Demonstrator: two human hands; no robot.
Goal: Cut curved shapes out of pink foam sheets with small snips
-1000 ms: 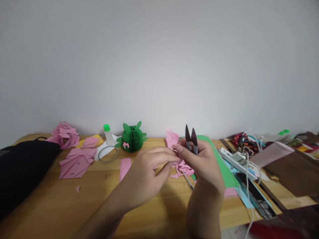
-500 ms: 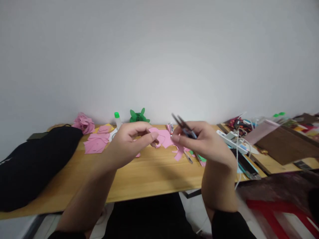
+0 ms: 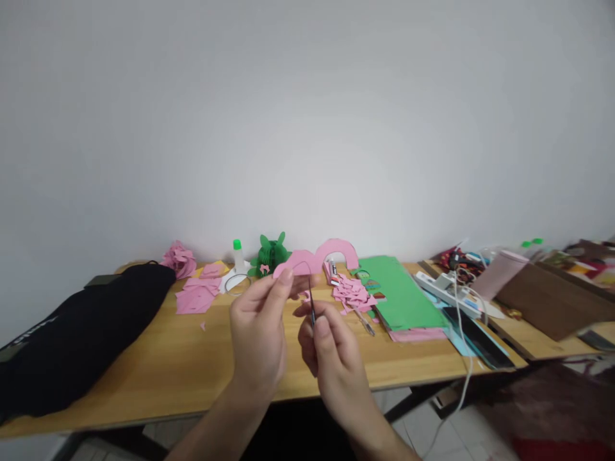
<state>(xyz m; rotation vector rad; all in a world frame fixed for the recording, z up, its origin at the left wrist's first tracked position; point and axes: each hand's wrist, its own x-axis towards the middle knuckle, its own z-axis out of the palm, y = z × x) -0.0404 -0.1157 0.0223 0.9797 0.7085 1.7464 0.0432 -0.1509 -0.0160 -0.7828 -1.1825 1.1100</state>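
Observation:
My left hand [image 3: 259,323] pinches a curved strip of pink paper [image 3: 310,261] between thumb and fingers, above the table. A pencil-like curved line shows on it, and its right part arches over. My right hand [image 3: 332,358] is closed around a pair of small dark scissors [image 3: 312,302], blades pointing up at the lower edge of the paper. The handles are mostly hidden in my fingers. Behind my hands lie a heap of pink paper scraps [image 3: 354,293] and a glue tube [image 3: 334,271].
On the wooden table [image 3: 202,358] are a black garment [image 3: 96,339], pink cut pieces [image 3: 196,296], a green-capped glue bottle [image 3: 238,257], a green paper plant [image 3: 271,256], green sheets [image 3: 406,294], a craft knife [image 3: 364,322], a phone [image 3: 475,338] and a white power strip [image 3: 446,293] with cable.
My right hand has moved down and left, bringing the scissors from beside the paper to its lower edge. The pink paper has turned, and a scrap has left the right hand's area.

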